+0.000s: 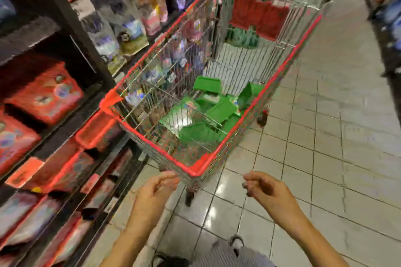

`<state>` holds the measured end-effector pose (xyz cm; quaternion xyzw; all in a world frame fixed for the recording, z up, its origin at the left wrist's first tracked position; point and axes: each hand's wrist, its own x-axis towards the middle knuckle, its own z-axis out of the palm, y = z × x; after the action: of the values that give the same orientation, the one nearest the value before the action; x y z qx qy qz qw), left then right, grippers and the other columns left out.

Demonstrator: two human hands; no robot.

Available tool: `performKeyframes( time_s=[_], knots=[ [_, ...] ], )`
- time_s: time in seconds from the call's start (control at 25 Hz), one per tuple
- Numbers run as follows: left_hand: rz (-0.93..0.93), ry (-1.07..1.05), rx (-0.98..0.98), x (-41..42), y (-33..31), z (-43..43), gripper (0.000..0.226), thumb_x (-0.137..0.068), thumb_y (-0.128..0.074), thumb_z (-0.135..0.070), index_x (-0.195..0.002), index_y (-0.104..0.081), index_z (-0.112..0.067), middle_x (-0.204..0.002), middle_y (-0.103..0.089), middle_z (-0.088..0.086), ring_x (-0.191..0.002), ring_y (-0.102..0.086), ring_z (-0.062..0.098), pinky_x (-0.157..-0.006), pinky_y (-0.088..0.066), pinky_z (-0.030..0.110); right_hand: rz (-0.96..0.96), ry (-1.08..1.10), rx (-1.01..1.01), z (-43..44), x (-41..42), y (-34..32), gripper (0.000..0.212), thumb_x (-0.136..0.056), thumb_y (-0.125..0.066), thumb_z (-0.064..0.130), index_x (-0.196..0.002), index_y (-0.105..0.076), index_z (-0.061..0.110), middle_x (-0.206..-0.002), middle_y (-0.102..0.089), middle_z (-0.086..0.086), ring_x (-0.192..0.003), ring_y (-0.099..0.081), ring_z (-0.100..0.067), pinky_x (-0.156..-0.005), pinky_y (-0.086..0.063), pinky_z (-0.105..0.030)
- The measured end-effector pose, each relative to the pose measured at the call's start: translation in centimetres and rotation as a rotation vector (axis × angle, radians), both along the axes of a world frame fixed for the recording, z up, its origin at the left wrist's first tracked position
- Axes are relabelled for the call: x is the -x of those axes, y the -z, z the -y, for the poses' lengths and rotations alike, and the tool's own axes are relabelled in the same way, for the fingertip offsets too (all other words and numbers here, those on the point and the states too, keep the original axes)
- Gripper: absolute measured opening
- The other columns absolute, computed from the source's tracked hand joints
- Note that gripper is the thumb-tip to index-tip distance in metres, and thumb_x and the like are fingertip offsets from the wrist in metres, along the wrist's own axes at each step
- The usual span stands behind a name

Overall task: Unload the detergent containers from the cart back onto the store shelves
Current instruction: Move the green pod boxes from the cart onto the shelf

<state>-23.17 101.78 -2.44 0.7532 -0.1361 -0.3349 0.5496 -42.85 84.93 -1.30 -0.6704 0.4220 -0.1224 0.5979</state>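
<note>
A wire shopping cart with a red rim (pixel 219 151) stands in the aisle ahead of me. Several green detergent containers (pixel 219 110) lie jumbled on its floor. My left hand (pixel 155 193) hovers just below the cart's near corner with loosely curled fingers and holds nothing. My right hand (pixel 267 191) hangs to the right of that corner, fingers also loosely curled, empty. Neither hand touches the cart. The whole view is blurred by motion.
Dark store shelves (pixel 71 115) run along the left, stacked with red detergent bags (pixel 46 95) and, further back, white and purple pouches (pixel 108 34). Pale floor tiles (pixel 325 136) spread to the right. More shelving (pixel 386 17) lines the far right edge.
</note>
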Motion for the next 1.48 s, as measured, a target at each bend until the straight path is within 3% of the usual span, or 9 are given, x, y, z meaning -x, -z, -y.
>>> performKeyframes(
  time_s=[0.16, 0.4, 0.56, 0.68, 0.8, 1.0, 1.12, 1.28, 1.48],
  knots=[
    [-0.051, 0.003, 0.085, 4.6, -0.9, 8.3, 0.025, -0.091, -0.053, 0.007, -0.097, -0.069, -0.011, -0.084, -0.075, -0.001, -0.076, -0.068, 0.002, -0.069, -0.051, 0.009, -0.027, 0.0, 0.01, 6.5, 4.2, -0.8, 0.02, -0.089, -0.062, 0.001, -0.092, -0.069, 0.019, -0.093, -0.068, -0.023, -0.078, -0.059, -0.021, -0.081, -0.051, -0.04],
    [-0.074, 0.084, 0.127, 7.6, -2.5, 17.2, 0.027, -0.09, -0.05, 0.014, -0.098, -0.067, -0.006, -0.092, -0.073, 0.01, -0.076, -0.068, 0.002, -0.071, -0.051, 0.01, 0.037, 0.03, -0.033, 14.6, 5.3, -1.5, 0.024, -0.088, -0.06, -0.004, -0.094, -0.068, 0.018, -0.095, -0.07, -0.019, -0.079, -0.063, -0.019, -0.079, -0.053, -0.027],
    [0.016, 0.003, 0.166, 4.8, -3.5, 21.7, 0.024, -0.089, -0.054, 0.01, -0.096, -0.068, -0.008, -0.091, -0.074, 0.005, -0.083, -0.069, 0.011, -0.076, -0.052, 0.009, 0.091, 0.018, 0.019, 20.6, 1.9, -2.4, 0.025, -0.087, -0.062, -0.001, -0.093, -0.068, 0.023, -0.091, -0.072, -0.01, -0.081, -0.066, -0.018, -0.077, -0.053, -0.02],
    [0.112, 0.003, 0.154, 1.2, -3.5, 26.0, 0.023, -0.09, -0.056, 0.005, -0.097, -0.069, -0.012, -0.093, -0.073, 0.001, -0.082, -0.068, 0.001, -0.074, -0.051, 0.007, 0.188, 0.007, 0.056, 26.0, -2.1, -3.9, 0.025, -0.087, -0.064, -0.001, -0.094, -0.069, 0.022, -0.09, -0.072, -0.009, -0.08, -0.066, -0.014, -0.078, -0.055, -0.02],
    [0.116, -0.008, 0.142, -2.8, -3.1, 30.7, 0.023, -0.091, -0.055, 0.004, -0.098, -0.068, -0.015, -0.098, -0.072, 0.003, -0.09, -0.067, 0.008, -0.079, -0.051, 0.012, 0.269, -0.032, 0.093, 31.2, -6.3, -5.5, 0.022, -0.087, -0.065, -0.001, -0.094, -0.07, 0.019, -0.09, -0.072, -0.012, -0.08, -0.065, -0.014, -0.076, -0.055, -0.025],
    [0.07, -0.125, 0.133, -9.2, -3.0, 36.6, 0.026, -0.09, -0.056, 0.006, -0.093, -0.067, -0.018, -0.095, -0.071, 0.002, -0.088, -0.064, 0.012, -0.077, -0.05, 0.015, 0.3, -0.102, 0.156, 39.3, -14.1, -7.2, 0.023, -0.087, -0.065, -0.001, -0.092, -0.068, 0.022, -0.081, -0.07, 0.001, -0.074, -0.064, -0.009, -0.07, -0.052, -0.016],
    [0.066, -0.201, 0.06, -12.5, -2.0, 38.4, 0.021, -0.092, -0.057, -0.001, -0.099, -0.068, -0.018, -0.095, -0.072, -0.005, -0.088, -0.064, 0.006, -0.079, -0.047, 0.018, 0.266, -0.198, 0.16, 42.8, -18.8, -7.2, 0.02, -0.088, -0.065, 0.002, -0.094, -0.068, 0.021, -0.086, -0.07, -0.004, -0.075, -0.065, -0.009, -0.071, -0.052, -0.015],
    [0.01, -0.334, 0.011, -15.7, 1.9, 40.9, 0.019, -0.092, -0.056, 0.0, -0.101, -0.066, -0.013, -0.092, -0.07, -0.005, -0.077, -0.064, -0.004, -0.066, -0.048, 0.006, 0.092, -0.4, 0.143, 47.0, -26.0, -4.4, 0.018, -0.09, -0.062, 0.001, -0.094, -0.067, 0.018, -0.087, -0.069, -0.009, -0.074, -0.063, -0.013, -0.07, -0.051, -0.024],
    [-0.131, -0.458, -0.193, -17.0, 10.3, 41.8, 0.016, -0.089, -0.063, -0.002, -0.098, -0.066, -0.015, -0.099, -0.068, 0.003, -0.098, -0.063, 0.024, -0.084, -0.05, 0.03, -0.246, -0.78, 0.103, 49.4, -34.3, 3.6, 0.018, -0.093, -0.056, 0.004, -0.109, -0.063, -0.002, -0.101, -0.068, -0.023, -0.082, -0.06, -0.021, -0.082, -0.052, -0.038]
  ],
)
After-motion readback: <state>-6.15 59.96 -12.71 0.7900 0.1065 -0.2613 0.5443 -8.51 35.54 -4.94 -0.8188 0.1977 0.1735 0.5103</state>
